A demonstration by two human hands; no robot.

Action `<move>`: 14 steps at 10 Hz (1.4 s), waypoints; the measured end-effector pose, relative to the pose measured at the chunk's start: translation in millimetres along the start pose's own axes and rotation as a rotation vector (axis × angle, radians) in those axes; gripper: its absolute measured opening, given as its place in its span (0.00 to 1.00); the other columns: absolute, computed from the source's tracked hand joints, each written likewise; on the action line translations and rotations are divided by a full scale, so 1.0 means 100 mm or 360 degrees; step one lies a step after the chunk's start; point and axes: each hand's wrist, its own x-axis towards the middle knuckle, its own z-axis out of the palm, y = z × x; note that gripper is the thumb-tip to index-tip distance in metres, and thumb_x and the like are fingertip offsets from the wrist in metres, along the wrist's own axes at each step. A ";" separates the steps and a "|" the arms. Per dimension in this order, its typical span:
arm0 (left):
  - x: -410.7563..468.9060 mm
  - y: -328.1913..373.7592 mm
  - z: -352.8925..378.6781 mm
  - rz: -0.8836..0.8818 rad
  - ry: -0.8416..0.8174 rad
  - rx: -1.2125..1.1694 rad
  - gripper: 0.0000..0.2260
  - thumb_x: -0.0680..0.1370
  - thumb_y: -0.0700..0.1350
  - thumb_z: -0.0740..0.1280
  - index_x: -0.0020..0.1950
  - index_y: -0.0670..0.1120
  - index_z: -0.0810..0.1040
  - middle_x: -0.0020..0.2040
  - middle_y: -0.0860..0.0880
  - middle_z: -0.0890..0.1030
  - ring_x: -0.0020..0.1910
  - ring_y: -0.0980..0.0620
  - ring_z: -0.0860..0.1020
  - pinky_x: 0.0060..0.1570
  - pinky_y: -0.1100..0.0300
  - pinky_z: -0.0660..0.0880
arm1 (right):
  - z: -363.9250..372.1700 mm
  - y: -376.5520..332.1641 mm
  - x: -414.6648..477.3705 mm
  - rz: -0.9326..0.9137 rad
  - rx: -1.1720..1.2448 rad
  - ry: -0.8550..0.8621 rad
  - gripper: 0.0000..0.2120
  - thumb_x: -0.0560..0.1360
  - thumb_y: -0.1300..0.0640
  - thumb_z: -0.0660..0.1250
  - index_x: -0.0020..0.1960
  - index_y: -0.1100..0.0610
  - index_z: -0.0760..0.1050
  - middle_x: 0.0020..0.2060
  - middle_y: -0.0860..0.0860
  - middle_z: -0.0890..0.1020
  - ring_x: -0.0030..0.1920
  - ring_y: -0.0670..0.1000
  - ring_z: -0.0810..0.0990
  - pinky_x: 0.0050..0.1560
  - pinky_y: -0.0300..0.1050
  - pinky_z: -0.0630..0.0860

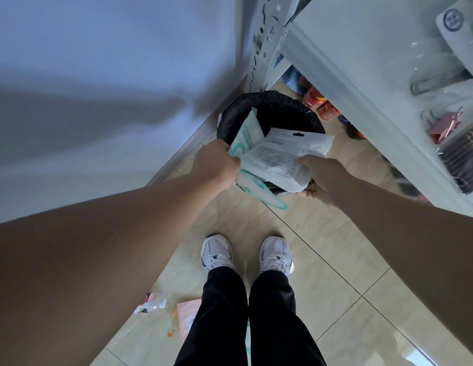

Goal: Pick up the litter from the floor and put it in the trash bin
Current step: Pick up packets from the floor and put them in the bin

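- Head view: two bare arms are seen reaching forward and down, and two hands are held over one trash bin (269, 107), which is round and lined with a black bag.
- The left hand (217, 163) is closed on a white wrapper with teal print (247, 138); its upper end stands over the bin's opening and its lower end hangs past the near rim.
- The right hand (322, 178) is clamped on a white flat package with a black hang hole (288, 154), which is laid across the near part of the bin and overlaps the teal-printed wrapper.
- Two pieces of litter are thus counted in the hands, both held above the bin.
- The bin is stood on a beige tiled floor (322, 247), in the corner between a pale wall (98, 75) and a metal shelving unit (335, 62).
- Two white sneakers (217, 253) and two black trouser legs are seen below the hands.
- At least three more pieces of litter are left on the floor near the left leg: one clear plastic wrapper (151, 303), one pink sheet (186, 318) and one small orange scrap (171, 331).
- On the shelf, one pink binder clip (445, 125) and one dark comb-like item can be made out; other clear packets there are too blurred to be counted.
- Red packages (320, 104) are stored under the shelf; their number cannot be told.
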 end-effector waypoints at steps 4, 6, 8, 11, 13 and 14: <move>-0.46 -0.07 0.25 -0.0085 -0.0053 -0.0398 0.18 0.74 0.41 0.64 0.64 0.47 0.70 0.47 0.45 0.81 0.38 0.44 0.85 0.36 0.43 0.83 | 0.04 0.01 -0.14 -0.0230 -0.0179 0.0259 0.09 0.77 0.57 0.60 0.53 0.54 0.78 0.44 0.54 0.85 0.26 0.47 0.84 0.24 0.40 0.78; -0.16 -0.04 0.08 0.0072 0.0077 0.0002 0.11 0.76 0.35 0.60 0.52 0.39 0.80 0.45 0.46 0.81 0.40 0.46 0.80 0.37 0.52 0.78 | 0.12 -0.09 -0.03 -0.0245 -0.0251 0.0248 0.06 0.77 0.63 0.60 0.49 0.57 0.76 0.38 0.54 0.82 0.27 0.52 0.86 0.22 0.37 0.76; 0.09 0.02 -0.04 0.0008 -0.0070 0.0258 0.10 0.77 0.34 0.58 0.50 0.42 0.78 0.48 0.45 0.80 0.47 0.44 0.82 0.41 0.49 0.80 | 0.18 -0.15 0.16 -0.0183 -0.0525 0.0281 0.05 0.77 0.61 0.65 0.43 0.59 0.72 0.46 0.60 0.79 0.35 0.54 0.78 0.31 0.44 0.76; 0.00 -0.10 0.06 0.0840 -0.0120 0.0863 0.32 0.75 0.60 0.64 0.76 0.47 0.68 0.78 0.48 0.65 0.76 0.46 0.63 0.73 0.47 0.65 | 0.12 0.04 0.02 -0.0753 -0.1238 0.0718 0.41 0.72 0.49 0.75 0.78 0.51 0.58 0.74 0.57 0.63 0.72 0.62 0.63 0.70 0.59 0.66; 0.09 -0.12 0.28 0.0964 -0.0550 0.1443 0.54 0.67 0.78 0.58 0.81 0.44 0.53 0.82 0.46 0.53 0.81 0.47 0.50 0.79 0.49 0.48 | 0.21 0.05 0.18 -0.1017 -0.2560 0.0101 0.34 0.80 0.32 0.49 0.80 0.48 0.61 0.81 0.51 0.62 0.82 0.54 0.53 0.81 0.59 0.44; 0.20 -0.17 0.34 0.1035 -0.0504 0.1581 0.50 0.70 0.73 0.62 0.81 0.42 0.54 0.82 0.44 0.56 0.81 0.46 0.52 0.79 0.49 0.48 | 0.21 0.04 0.34 -0.0903 -0.2734 -0.0017 0.35 0.80 0.33 0.44 0.79 0.50 0.64 0.77 0.52 0.68 0.79 0.55 0.59 0.80 0.60 0.44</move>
